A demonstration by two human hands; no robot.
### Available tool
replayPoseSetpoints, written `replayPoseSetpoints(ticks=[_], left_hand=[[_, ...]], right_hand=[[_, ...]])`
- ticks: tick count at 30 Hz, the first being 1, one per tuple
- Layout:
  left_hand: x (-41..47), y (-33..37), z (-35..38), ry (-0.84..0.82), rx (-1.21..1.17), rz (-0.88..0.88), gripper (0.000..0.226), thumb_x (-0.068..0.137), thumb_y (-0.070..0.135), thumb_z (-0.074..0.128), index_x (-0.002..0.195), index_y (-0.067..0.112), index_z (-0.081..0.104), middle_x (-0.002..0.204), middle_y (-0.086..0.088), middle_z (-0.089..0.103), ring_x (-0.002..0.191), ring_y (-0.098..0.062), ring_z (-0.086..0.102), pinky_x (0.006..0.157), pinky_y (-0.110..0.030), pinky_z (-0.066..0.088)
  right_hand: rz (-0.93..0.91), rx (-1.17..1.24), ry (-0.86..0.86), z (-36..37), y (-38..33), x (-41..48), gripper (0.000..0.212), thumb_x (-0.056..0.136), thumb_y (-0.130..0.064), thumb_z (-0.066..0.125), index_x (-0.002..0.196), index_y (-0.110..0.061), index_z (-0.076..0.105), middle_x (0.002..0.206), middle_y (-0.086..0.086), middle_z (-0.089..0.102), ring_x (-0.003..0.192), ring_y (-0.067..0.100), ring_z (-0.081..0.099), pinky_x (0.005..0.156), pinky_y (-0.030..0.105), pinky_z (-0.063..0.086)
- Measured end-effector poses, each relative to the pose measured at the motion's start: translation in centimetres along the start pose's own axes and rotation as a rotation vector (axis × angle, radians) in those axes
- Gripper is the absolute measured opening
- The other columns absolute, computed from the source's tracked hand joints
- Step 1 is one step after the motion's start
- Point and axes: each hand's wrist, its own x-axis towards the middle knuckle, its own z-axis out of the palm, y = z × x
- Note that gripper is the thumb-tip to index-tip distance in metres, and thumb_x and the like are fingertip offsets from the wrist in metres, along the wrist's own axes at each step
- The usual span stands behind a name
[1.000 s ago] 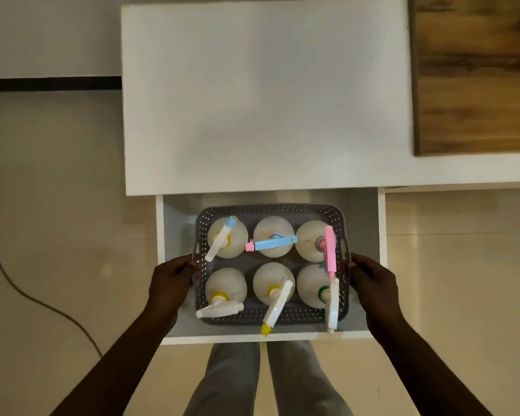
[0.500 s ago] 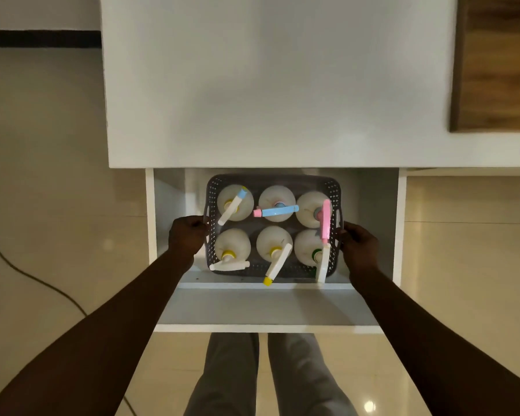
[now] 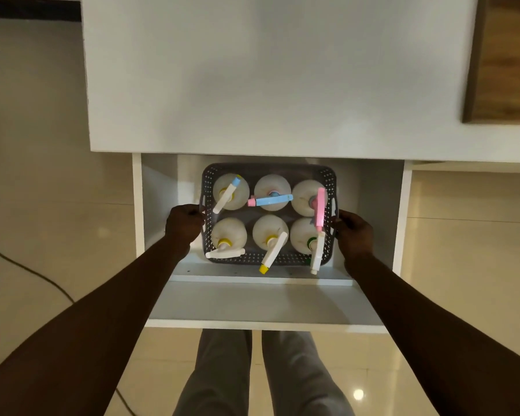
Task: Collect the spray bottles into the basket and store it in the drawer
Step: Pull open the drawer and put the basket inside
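A grey perforated basket [image 3: 267, 168] sits low inside the open white drawer [image 3: 264, 304], under the front edge of the white tabletop. Several white spray bottles [image 3: 270, 232] stand upright in it, with blue, pink, yellow and white trigger heads. My left hand [image 3: 184, 224] grips the basket's left handle. My right hand [image 3: 354, 232] grips its right handle. Both arms reach down into the drawer.
The white tabletop [image 3: 267, 76] overhangs the back of the drawer. A wooden board [image 3: 505, 61] lies on it at the far right. A dark cable [image 3: 27, 268] runs over the tiled floor on the left. My legs [image 3: 252, 373] stand just below the drawer front.
The basket has gone down and back into the drawer, both hands still on its handles. My arms stretch out further, and the view has shifted so the drawer front shows.
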Motion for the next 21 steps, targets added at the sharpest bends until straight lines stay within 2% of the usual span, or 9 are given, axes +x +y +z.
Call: replayPoseSetpoints(ticks=[8,12,14,16,17,18,20,21], left_hand=[[0.7,0.1,0.7,0.002,0.016,0.016,0.026,0.095,0.001,0.062,0.114,0.010,0.078,0.106,-0.019,0.076,0.091,-0.031,0.066,0.088,-0.046,0.056],[0.9,0.2,1.1,-0.015,-0.004,0.028,0.025,0.094,0.001,0.062,0.097,0.021,0.075,0.096,-0.014,0.073,0.089,-0.031,0.065,0.083,-0.040,0.051],[0.8,0.1,1.3,-0.021,0.001,0.032,0.026,0.094,0.001,0.062,0.091,0.023,0.075,0.097,-0.015,0.074,0.088,-0.030,0.064,0.085,-0.038,0.050],[0.4,0.2,1.2,-0.018,-0.021,0.017,0.026,0.095,-0.001,0.060,0.091,0.019,0.076,0.102,-0.018,0.074,0.090,-0.029,0.064,0.087,-0.038,0.050],[0.1,0.4,1.1,-0.015,-0.051,-0.001,0.025,0.096,-0.001,0.058,0.095,0.018,0.076,0.105,-0.018,0.074,0.093,-0.030,0.064,0.090,-0.039,0.051],[-0.4,0.5,1.0,-0.020,-0.078,-0.012,0.025,0.098,0.000,0.057,0.106,0.015,0.076,0.113,-0.018,0.074,0.101,-0.031,0.065,0.096,-0.039,0.051],[-2.7,0.5,0.1,0.015,-0.019,0.043,0.035,0.102,0.006,0.058,0.135,0.011,0.067,0.137,-0.014,0.068,0.123,-0.030,0.063,0.114,-0.039,0.046],[-4.5,0.4,-0.6,0.050,0.048,0.138,0.040,0.102,0.006,0.060,0.141,0.010,0.063,0.143,-0.012,0.065,0.129,-0.028,0.062,0.114,-0.035,0.044]], right_hand=[[0.005,-0.009,-0.013,0.2,0.2,1.2,0.028,0.104,-0.007,0.062,0.130,-0.007,0.072,0.128,0.014,0.074,0.122,0.034,0.067,0.112,0.053,0.053],[0.016,-0.008,-0.033,0.2,0.4,1.5,0.030,0.104,-0.009,0.062,0.133,-0.007,0.070,0.130,0.013,0.073,0.123,0.033,0.067,0.111,0.052,0.053],[0.017,-0.018,-0.044,0.1,0.6,1.6,0.031,0.105,-0.009,0.062,0.134,-0.008,0.070,0.129,0.012,0.073,0.122,0.032,0.067,0.108,0.049,0.055],[0.015,-0.021,-0.077,-0.2,0.5,1.5,0.032,0.104,-0.009,0.062,0.135,-0.009,0.069,0.126,0.011,0.073,0.117,0.029,0.069,0.096,0.038,0.059],[0.016,-0.025,-0.096,-0.4,0.4,1.3,0.033,0.104,-0.008,0.061,0.137,-0.009,0.067,0.127,0.011,0.073,0.115,0.026,0.069,0.090,0.033,0.059],[0.018,-0.039,-0.108,-0.6,0.2,1.0,0.037,0.105,-0.007,0.060,0.142,-0.009,0.064,0.132,0.013,0.071,0.117,0.026,0.068,0.092,0.033,0.059],[0.012,-0.117,-0.114,-1.3,-0.4,-0.4,0.047,0.105,-0.007,0.059,0.152,-0.010,0.054,0.149,0.014,0.061,0.134,0.030,0.060,0.112,0.043,0.051],[-0.026,-0.176,-0.113,-2.1,-0.6,-1.5,0.049,0.105,-0.009,0.060,0.153,-0.011,0.052,0.153,0.012,0.058,0.139,0.029,0.056,0.117,0.043,0.046]])
